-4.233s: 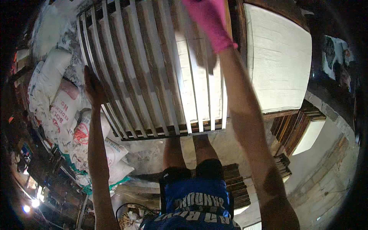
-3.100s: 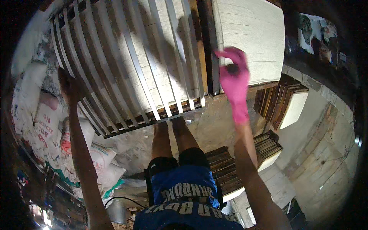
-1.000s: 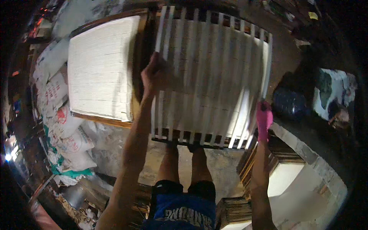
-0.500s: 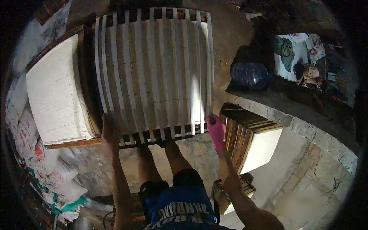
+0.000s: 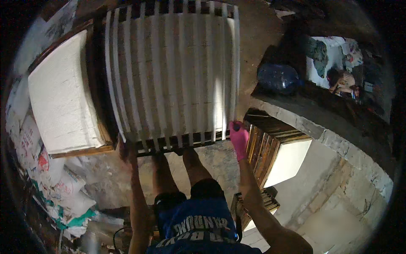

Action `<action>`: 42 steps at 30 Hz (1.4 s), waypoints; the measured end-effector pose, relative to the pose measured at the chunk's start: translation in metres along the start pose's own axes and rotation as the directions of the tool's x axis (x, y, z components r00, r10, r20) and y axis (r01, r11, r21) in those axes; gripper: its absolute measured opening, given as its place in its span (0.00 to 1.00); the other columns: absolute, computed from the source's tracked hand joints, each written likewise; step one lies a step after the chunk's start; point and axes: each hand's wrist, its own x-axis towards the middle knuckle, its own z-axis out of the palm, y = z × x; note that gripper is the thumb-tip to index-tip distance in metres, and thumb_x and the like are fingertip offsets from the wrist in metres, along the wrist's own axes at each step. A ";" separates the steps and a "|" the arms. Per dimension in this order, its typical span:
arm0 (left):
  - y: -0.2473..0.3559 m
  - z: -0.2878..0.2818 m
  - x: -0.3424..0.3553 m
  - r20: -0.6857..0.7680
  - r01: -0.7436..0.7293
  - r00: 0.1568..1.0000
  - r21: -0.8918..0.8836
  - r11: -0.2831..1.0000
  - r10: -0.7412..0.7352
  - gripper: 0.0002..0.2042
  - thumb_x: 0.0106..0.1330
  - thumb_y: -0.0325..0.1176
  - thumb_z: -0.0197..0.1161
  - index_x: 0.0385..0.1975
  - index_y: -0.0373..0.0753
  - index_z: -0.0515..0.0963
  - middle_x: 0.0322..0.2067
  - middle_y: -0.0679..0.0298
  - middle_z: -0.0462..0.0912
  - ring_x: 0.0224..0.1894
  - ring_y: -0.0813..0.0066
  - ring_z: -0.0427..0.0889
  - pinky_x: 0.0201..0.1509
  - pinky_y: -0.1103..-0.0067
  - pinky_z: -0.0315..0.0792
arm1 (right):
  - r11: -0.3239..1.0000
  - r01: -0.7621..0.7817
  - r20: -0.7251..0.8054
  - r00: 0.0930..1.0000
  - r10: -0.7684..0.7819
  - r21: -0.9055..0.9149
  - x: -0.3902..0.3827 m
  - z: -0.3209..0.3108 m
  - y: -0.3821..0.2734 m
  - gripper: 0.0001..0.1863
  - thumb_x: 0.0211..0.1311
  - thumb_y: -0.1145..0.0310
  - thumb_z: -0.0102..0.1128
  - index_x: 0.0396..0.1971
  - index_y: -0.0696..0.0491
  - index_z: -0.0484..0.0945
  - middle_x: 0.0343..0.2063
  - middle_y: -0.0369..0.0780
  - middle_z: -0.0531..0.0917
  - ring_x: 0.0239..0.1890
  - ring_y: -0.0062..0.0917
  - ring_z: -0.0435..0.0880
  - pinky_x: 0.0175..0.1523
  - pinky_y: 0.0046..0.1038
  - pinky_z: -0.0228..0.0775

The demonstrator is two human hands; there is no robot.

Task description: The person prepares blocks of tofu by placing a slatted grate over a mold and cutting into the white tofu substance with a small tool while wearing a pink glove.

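A large rectangular rack of parallel pale slats (image 5: 157, 84) lies before me over a greyish-white sheet in a dark frame. My right hand (image 5: 240, 139), in a pink glove, is closed at the rack's near right corner, at the end of the outermost slat. Bare and smeared by motion, my left hand (image 5: 126, 153) is by the near left corner. Its fingers cannot be made out, nor whether it touches the rack. Left of the rack, a wooden frame with a white sheet (image 5: 61, 95) lies tilted.
Stacked wooden frames with a white top (image 5: 287, 163) stand close by my right forearm; a smaller stack (image 5: 268, 203) is nearer. A low block wall (image 5: 323, 137) curves along the right, a large blue water bottle (image 5: 279, 78) behind it. White sacks (image 5: 69, 186) pile up on the left.
My left hand has shifted nearer to me, off the rack's near left corner, and is now blurred. My right hand stays at the right corner. The whole view has shifted slightly.
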 end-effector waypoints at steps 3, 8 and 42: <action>0.006 0.010 -0.016 0.018 0.074 0.997 -0.050 0.996 -0.073 0.23 0.72 0.27 0.51 0.66 0.32 0.64 0.58 0.59 0.74 0.54 0.73 0.74 0.59 0.79 0.67 | 0.996 -0.039 0.092 0.995 0.046 -0.082 0.004 0.000 0.002 0.17 0.61 0.51 0.63 0.36 0.50 0.83 0.26 0.38 0.86 0.25 0.26 0.84 0.32 0.29 0.75; 0.038 0.003 0.039 -0.360 0.108 0.896 -0.389 0.915 -0.259 0.27 0.75 0.44 0.49 0.67 0.33 0.62 0.64 0.54 0.68 0.65 0.66 0.65 0.68 0.71 0.61 | 0.985 0.045 -0.009 0.999 -0.047 -0.166 0.029 -0.062 -0.037 0.23 0.62 0.54 0.60 0.49 0.56 0.78 0.36 0.42 0.85 0.37 0.31 0.84 0.44 0.30 0.74; 0.081 0.027 0.241 -0.046 -0.371 0.911 0.345 0.862 0.410 0.39 0.59 0.17 0.58 0.72 0.44 0.52 0.69 0.53 0.58 0.68 0.53 0.63 0.68 0.69 0.64 | 0.587 0.304 0.015 0.880 -0.475 0.750 -0.033 0.039 -0.386 0.13 0.62 0.76 0.62 0.46 0.52 0.82 0.44 0.38 0.85 0.44 0.17 0.83 0.47 0.20 0.76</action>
